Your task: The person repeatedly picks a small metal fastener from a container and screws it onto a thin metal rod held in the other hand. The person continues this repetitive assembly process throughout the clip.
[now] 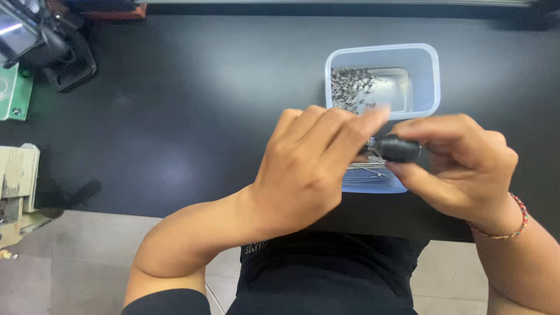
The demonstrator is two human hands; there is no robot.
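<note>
Right hand clamped on black cylinder, long axis level, pointing left; left hand fingertips pinched together at its end.

Head cam, steep down, close-up.

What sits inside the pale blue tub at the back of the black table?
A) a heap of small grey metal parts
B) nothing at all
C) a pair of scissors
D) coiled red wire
A: the pale blue tub holds a heap of small grey metal parts piled against its left side.
</note>
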